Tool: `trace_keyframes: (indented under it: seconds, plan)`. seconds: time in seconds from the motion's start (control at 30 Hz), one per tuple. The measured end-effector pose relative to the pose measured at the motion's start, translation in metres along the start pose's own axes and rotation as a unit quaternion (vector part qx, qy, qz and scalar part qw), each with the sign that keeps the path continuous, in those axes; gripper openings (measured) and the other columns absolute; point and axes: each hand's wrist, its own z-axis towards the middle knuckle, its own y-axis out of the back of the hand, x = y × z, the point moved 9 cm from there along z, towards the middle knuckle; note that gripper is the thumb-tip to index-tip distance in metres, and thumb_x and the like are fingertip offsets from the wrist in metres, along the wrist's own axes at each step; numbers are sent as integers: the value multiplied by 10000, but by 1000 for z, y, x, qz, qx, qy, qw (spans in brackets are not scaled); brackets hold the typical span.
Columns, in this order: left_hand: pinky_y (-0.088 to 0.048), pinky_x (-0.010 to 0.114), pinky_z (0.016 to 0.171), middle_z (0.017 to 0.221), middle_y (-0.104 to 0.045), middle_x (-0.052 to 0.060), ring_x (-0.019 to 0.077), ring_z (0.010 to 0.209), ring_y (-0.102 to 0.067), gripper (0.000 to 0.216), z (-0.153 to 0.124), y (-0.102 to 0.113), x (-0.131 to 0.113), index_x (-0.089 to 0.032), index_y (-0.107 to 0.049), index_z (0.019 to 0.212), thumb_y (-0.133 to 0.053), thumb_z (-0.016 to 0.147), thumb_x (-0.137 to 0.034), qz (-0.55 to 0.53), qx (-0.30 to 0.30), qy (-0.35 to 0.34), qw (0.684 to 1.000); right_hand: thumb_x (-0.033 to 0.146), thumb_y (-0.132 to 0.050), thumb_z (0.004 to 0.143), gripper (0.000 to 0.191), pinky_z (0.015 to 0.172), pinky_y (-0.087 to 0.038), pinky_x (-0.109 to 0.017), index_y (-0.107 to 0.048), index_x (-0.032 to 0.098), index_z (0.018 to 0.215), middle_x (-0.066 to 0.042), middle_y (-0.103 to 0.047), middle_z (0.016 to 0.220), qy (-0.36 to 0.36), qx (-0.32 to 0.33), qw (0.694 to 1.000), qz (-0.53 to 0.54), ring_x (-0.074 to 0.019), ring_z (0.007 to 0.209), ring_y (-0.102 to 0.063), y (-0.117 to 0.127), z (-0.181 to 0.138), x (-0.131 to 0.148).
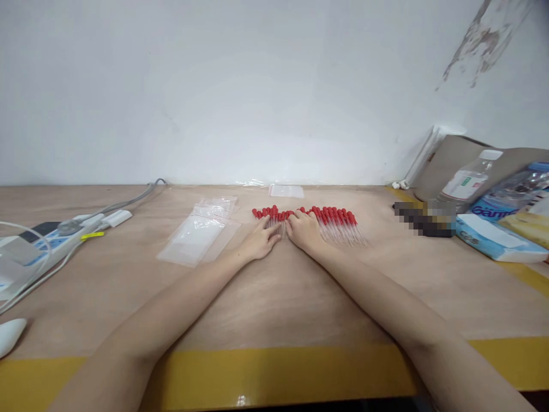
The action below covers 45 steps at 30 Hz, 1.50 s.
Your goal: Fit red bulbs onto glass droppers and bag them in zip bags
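Over the counter [274, 309], the left hand [259, 239] is partly open, thumb and fingers spread against the row of red-topped clear droppers [338, 220], while the right hand [303, 230] curls loosely over its middle (whether either grips one, I cannot tell). Uneven pressure could roll some askew or make them cross, spoiling the row. Beside it to the left, overlapping clear bags [185, 240] lie flat, apparently holding nothing. Farther off at right is a capped plastic bottle [465, 184], its contents unclear.

Bare arms [377, 289] outstretched, angled inward, left fingers [271, 230] close beside curled right fingers [295, 219].
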Motion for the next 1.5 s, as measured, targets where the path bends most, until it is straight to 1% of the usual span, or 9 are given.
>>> trace_keyframes:
  seconds: [0.23, 0.4, 0.57, 0.83, 0.93, 1.07, 1.27, 1.37, 1.5]
  plan:
    - [-248, 385, 1053, 1400, -295, 102, 238, 1292, -262, 531, -6, 8, 0, -193, -411, 1297, -387, 855, -485, 11, -54, -6, 998, 528, -346, 844, 473, 772, -227, -385, -632, 170, 959, -118, -583, 985, 24, -4, 1000, 19, -240, 916, -459, 4, -15, 1]
    - [-264, 374, 1045, 1309, -414, 100, 218, 1240, -333, 409, -15, 24, -9, -175, -524, 1195, -379, 881, -393, 58, -137, -26, 989, 462, -326, 878, 418, 759, -224, -367, -558, 203, 1109, -94, -578, 1032, 60, -39, 997, 36, -217, 915, -457, 16, -32, -4]
    - [-304, 408, 994, 1227, -469, 110, 241, 1193, -366, 371, -32, 43, -3, -177, -549, 1149, -355, 884, -349, 133, -159, -16, 978, 330, -374, 885, 299, 771, -214, -353, -630, 177, 859, -70, -613, 911, 127, -96, 986, 42, -177, 848, -467, 35, -57, -3]
    - [-247, 497, 978, 1324, -353, 211, 365, 1263, -236, 534, -79, 90, 96, -71, -418, 1249, -313, 852, -413, 302, -94, 207, 926, 255, -444, 849, 242, 722, -229, -329, -636, 174, 726, -46, -609, 809, 123, -131, 982, 62, -152, 780, -470, 42, -66, -10]
    - [-303, 473, 942, 1256, -407, 249, 392, 1190, -340, 604, -91, 87, 133, -7, -436, 1200, -300, 837, -470, 286, -35, 292, 912, 258, -446, 848, 235, 727, -232, -331, -637, 178, 736, -44, -608, 819, 121, -125, 983, 66, -155, 795, -474, 39, -65, -11]
    - [-369, 449, 879, 1128, -505, 231, 353, 1081, -457, 466, -90, 76, 147, -21, -532, 1052, -247, 857, -334, 259, 7, 295, 920, 264, -455, 841, 235, 728, -238, -333, -638, 176, 723, -46, -611, 810, 116, -118, 984, 64, -160, 792, -472, 38, -64, -12]
    - [-361, 436, 929, 1143, -520, 189, 304, 1120, -454, 464, -88, 87, 127, -62, -532, 1079, -169, 890, -281, 238, -16, 248, 939, 260, -449, 841, 241, 726, -242, -336, -639, 174, 720, -55, -612, 825, 113, -106, 986, 67, -164, 796, -480, 39, -65, -13]
    - [-249, 432, 1039, 1348, -366, 157, 275, 1295, -240, 521, -83, 92, 76, -56, -395, 1266, -162, 908, -353, 183, -62, 134, 972, 256, -451, 837, 234, 731, -244, -345, -632, 175, 713, -56, -613, 825, 110, -105, 986, 72, -171, 805, -487, 39, -65, -14]
    - [-147, 373, 1096, 1444, -204, 65, 196, 1335, -142, 532, -77, 50, -10, -144, -242, 1374, -158, 925, -418, 113, 74, -69, 988, 258, -483, 820, 168, 742, -272, -348, -630, 180, 797, -58, -618, 853, 82, -105, 984, 117, -181, 818, -506, 41, -65, -20]
